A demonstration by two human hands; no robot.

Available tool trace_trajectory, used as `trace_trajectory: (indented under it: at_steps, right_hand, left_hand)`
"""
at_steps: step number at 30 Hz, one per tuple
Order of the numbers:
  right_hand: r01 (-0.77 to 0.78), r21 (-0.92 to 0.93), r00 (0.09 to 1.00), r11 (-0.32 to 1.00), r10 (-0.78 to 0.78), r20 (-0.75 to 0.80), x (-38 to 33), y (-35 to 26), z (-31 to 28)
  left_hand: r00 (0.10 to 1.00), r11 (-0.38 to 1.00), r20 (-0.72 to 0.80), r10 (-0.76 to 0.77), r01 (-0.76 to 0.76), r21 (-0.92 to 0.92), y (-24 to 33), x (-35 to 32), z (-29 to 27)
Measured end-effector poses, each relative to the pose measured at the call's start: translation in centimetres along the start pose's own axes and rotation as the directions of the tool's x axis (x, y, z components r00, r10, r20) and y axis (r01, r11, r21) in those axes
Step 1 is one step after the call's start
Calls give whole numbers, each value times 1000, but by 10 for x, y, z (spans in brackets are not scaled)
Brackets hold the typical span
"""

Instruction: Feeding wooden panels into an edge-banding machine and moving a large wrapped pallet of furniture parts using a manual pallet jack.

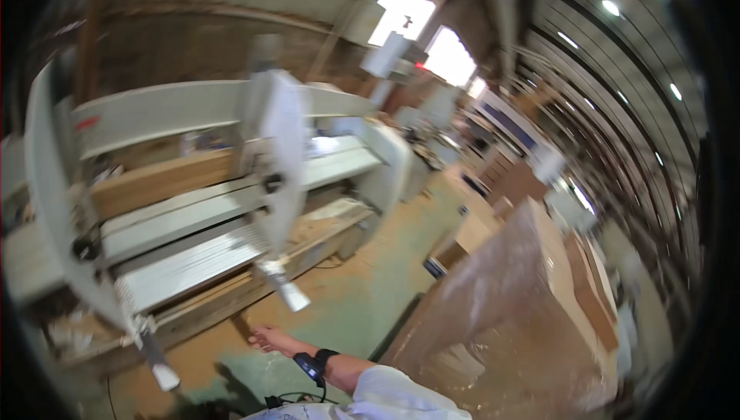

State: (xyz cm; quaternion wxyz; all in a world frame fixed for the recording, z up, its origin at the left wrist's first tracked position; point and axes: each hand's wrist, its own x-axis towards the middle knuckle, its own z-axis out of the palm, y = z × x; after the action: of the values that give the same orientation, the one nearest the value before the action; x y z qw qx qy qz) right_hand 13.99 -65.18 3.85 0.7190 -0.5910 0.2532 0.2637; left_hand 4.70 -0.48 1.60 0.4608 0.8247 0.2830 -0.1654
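Head view: note right hand near white-framed machine at left, cannot tell for blur whether gripping anything; note brown stack near right, seemingly film-wrapped, presumably to keep together.

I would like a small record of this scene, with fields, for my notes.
Hand shown: apparently right hand, fingers loosely bent; hold unclear
Other hand: not in view
Wrist: dark strapped device
Left side: long machine with pale upright panels, blurred
Right side: large brown load in shiny film
Floor: green, brown dust patches
Overhead: lit lamps
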Motion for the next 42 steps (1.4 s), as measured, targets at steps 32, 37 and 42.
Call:
trace_trajectory:
  at_steps: [32, 37, 42]
  right_hand:
    - [659, -420, -412, 624, -168, -896, -751, 50, -204]
    - [505, -424, -464, 751, -178, -868, -817, 24, -239]
    - [307, -371, -468, 876, -200, -861, -894, 52, -324]
  left_hand:
    - [-821, 636, 546, 164, -335, -695, 778, -719, 648]
    - [-857, 529, 488, 168, -339, -778, 763, -835, 664]
    - [-879, 31, 470, 81, -469, -883, 735, -911, 687]
